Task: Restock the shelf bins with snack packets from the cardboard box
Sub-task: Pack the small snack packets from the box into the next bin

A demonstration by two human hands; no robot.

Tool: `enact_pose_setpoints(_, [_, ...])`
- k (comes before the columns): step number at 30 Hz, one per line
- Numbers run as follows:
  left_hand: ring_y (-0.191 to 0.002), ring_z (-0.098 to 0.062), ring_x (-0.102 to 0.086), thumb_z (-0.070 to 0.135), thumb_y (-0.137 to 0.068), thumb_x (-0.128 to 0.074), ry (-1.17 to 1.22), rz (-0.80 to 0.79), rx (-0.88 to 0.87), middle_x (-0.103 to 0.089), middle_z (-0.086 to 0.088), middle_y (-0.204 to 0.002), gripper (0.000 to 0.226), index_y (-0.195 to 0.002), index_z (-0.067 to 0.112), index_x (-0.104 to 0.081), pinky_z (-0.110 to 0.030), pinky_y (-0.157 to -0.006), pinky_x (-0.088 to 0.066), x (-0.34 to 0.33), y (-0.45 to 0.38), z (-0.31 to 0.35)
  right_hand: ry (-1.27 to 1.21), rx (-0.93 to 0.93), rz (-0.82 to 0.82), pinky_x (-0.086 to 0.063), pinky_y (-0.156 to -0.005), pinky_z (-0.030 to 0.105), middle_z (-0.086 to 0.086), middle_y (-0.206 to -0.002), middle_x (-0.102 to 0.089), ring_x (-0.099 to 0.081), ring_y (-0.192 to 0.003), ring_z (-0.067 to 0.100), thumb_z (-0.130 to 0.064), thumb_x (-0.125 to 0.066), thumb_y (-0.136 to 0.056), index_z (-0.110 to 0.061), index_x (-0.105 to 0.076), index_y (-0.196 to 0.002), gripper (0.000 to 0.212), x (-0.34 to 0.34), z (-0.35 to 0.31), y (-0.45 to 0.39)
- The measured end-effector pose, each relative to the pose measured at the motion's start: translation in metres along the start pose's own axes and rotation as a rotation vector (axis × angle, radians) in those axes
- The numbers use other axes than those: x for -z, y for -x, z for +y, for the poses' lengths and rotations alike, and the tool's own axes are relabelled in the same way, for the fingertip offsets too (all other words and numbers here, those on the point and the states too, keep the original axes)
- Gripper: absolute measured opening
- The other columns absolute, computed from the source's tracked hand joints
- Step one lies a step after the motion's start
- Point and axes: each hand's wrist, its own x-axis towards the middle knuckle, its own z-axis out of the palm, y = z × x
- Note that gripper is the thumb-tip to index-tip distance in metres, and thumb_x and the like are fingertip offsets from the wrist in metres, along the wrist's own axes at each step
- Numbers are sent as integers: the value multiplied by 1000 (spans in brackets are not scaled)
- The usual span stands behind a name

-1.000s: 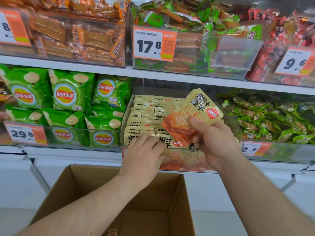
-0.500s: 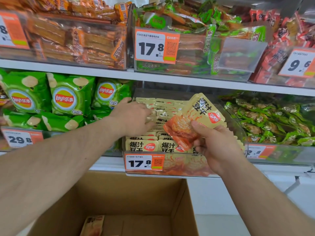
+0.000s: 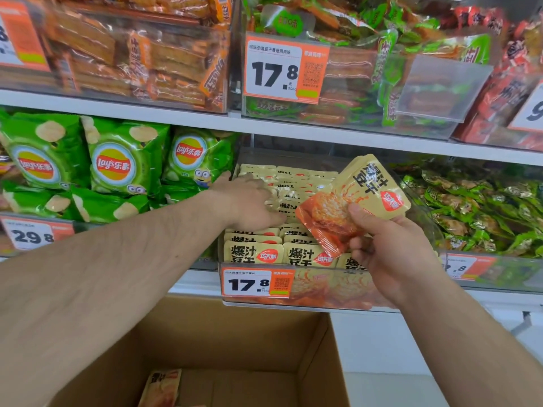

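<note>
- The cardboard box (image 3: 235,348) is sitting open nearest the camera, below the shelf, with one loose packet (image 3: 161,387) lying on its floor at the lower edge of view.
- The right hand (image 3: 390,257) is gripping a small stack of snack packets (image 3: 352,201), thumb across the front, fingers curled behind; the stack is tilting, its long axis running from the orange lower-left corner up to the yellow upper-right.
- The left hand (image 3: 249,201) is reaching palm-down into the clear shelf bin (image 3: 323,301), fingers fairly straight, pressing on the rows of packets (image 3: 293,186) there.
- The held stack is hovering above the bin's right half, just beside the left hand.
- Green chip bags (image 3: 117,165) are filling the shelf further left.
</note>
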Motion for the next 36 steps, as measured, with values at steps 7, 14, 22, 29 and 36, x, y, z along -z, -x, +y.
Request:
enact_pose_setpoints(7, [-150,-25,-17,88,-80,-20,45,-44,27,-15,2,-165,96,-157,31,-14,-53,-121,-2,2,-7,-1,-10,0,9,-45,-45,20,-4,-63,-64,-50,-46,8,-19,-71,-88,-19,-67,-88,3,-4,0,1])
enact_pose_setpoints(14, [-151,-24,-14,87,-80,-30,58,-42,22,-14,-1,-165,100,-157,26,-17,-53,-122,-2,8,-9,-7,-15,10,15,-46,-46,21,-4,-64,-66,-51,-48,10,-19,-71,-87,-20,-69,-86,3,-3,-1,2])
enact_pose_setpoints(22, [-150,-28,-11,89,-79,-28,64,-19,14,-16,-3,-163,100,-156,25,-25,-51,-122,-3,2,-11,-7,6,90,59,-47,-46,21,1,-69,-69,-54,-49,12,-16,-72,-86,-16,-71,-85,1,4,-5,1])
enact_pose_setpoints(29, [-136,-24,-42,88,-79,-30,64,92,5,-49,-3,-146,91,-140,24,-52,-49,-119,-17,-7,-11,-6,152,275,62,-55,-57,26,6,-75,-74,-65,-58,14,-9,-74,-82,-11,-72,-83,3,0,-27,-16])
enact_pose_setpoints(36, [-94,-20,-59,91,-73,-32,12,272,40,-67,3,-92,81,-101,26,-71,-44,-100,-32,-11,-9,-5,725,470,-33,-55,-76,35,-6,-75,-72,-67,-78,15,-25,-83,-75,-23,-71,-75,13,-50,-35,-73])
